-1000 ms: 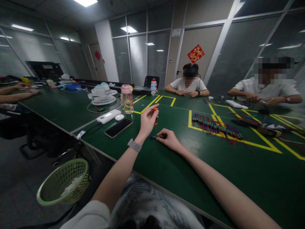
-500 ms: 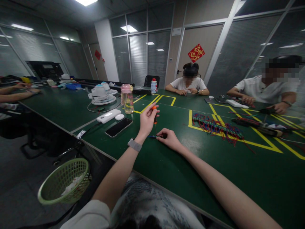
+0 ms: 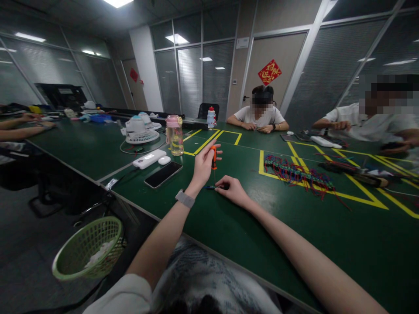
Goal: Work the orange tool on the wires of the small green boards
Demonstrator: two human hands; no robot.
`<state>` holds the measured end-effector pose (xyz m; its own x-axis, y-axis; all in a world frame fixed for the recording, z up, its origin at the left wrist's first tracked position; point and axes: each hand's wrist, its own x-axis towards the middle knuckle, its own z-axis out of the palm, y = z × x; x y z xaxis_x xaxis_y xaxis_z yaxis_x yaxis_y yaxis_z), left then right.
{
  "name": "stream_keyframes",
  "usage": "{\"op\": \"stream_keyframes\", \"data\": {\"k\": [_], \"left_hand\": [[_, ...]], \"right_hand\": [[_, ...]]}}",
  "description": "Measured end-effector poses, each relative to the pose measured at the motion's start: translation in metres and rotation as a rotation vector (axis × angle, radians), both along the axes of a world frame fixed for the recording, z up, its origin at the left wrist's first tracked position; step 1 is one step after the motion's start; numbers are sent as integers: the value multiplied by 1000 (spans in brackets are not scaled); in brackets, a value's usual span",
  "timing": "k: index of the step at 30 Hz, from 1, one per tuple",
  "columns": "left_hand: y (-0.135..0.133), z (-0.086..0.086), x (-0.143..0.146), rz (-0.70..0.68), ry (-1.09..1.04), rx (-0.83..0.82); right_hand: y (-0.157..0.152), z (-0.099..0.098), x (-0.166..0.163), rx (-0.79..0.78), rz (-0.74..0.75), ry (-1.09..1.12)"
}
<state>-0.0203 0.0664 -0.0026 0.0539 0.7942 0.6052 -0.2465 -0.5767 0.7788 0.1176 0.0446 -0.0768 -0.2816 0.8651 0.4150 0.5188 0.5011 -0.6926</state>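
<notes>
My left hand (image 3: 203,165) holds an upright screwdriver (image 3: 214,159) with an orange and black handle, its fingers reaching forward alongside the handle. The thin shaft points down at a small green circuit board (image 3: 210,187) lying on the green tabletop. Whether the tip touches the board or a screw on it is too small to tell. Pinched at the board's right end are the thumb and fingers of my right hand (image 3: 231,190), which rests on the table and hides part of the board.
Left of my hands lie a black phone (image 3: 163,175), a white power strip (image 3: 149,159) and a white case (image 3: 164,160). A pink-lidded bottle (image 3: 176,137) stands behind. Wired circuit boards (image 3: 297,172) lie right. A green basket (image 3: 88,248) stands below the table edge. Two people sit across.
The fingers of my left hand have straightened and shifted round the screwdriver handle, showing more of it. My right hand and the board stay put. The person at right has moved both hands.
</notes>
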Motion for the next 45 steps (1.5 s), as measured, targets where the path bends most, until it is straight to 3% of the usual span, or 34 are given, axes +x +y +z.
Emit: {"op": "stream_keyframes", "data": {"k": [3, 10, 16, 18, 26, 34, 41, 45], "left_hand": [[-2, 1, 0, 51, 22, 18], [-8, 4, -5, 333, 173, 190], [-1, 0, -2, 31, 61, 56], [-1, 0, 0, 0, 48, 28], [-8, 3, -5, 322, 203, 197], [-2, 2, -1, 43, 27, 29], [-7, 4, -4, 272, 102, 103], [-3, 3, -6, 235, 101, 141]], "right_hand": [[0, 0, 0, 1, -5, -4], [0, -1, 0, 13, -8, -14], [1, -2, 0, 10, -4, 1], [0, -1, 0, 9, -3, -1], [-1, 0, 0, 12, -10, -6], [0, 0, -1, 6, -4, 11], [0, 0, 0, 6, -2, 0], [-1, 1, -1, 5, -4, 3]]}}
